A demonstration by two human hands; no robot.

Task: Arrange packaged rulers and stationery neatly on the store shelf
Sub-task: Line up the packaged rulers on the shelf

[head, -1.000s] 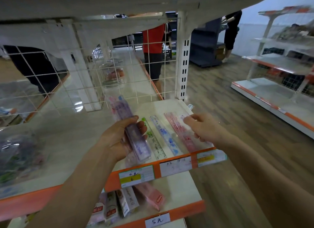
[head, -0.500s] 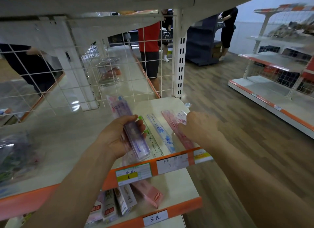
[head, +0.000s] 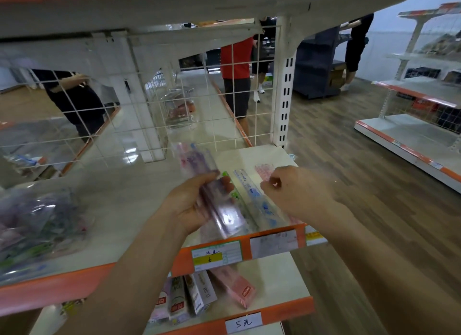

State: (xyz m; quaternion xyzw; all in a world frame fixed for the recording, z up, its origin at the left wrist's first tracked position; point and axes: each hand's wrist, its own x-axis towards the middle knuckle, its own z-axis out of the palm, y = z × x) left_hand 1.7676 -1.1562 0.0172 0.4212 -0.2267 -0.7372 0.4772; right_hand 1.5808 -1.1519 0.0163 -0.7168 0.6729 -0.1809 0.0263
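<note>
A bundle of packaged rulers [head: 212, 185], clear-wrapped with purple print, is gripped in the left hand [head: 185, 205]. The thumb is laid across the top of the bundle and the fingers are curled beneath it, so that it is held slanted above the front of the shelf [head: 124, 197]. The right hand [head: 296, 187] is held just to the right with its fingers [head: 270, 185] curled inward; whether anything is pinched in them cannot be told. Under and between the hands, a blue ruler pack [head: 252, 195] is laid flat on the shelf, with a green ruler pack [head: 230, 193] just beside it on the left, largely covered by the bundle. A pink ruler pack [head: 264, 171] is seen past the right hand's knuckles. Price labels [head: 215, 256] are fixed to the shelf's orange front edge. On the lower shelf [head: 282, 280], small boxes [head: 199, 292] and a pink box [head: 235, 286] are laid. At the far left of the upper shelf, a clear bag of stationery [head: 37, 217] is set. Behind the shelf, a wire mesh panel [head: 99, 105] is mounted, and a person in a red shirt [head: 237, 60] is visible through it.
</note>
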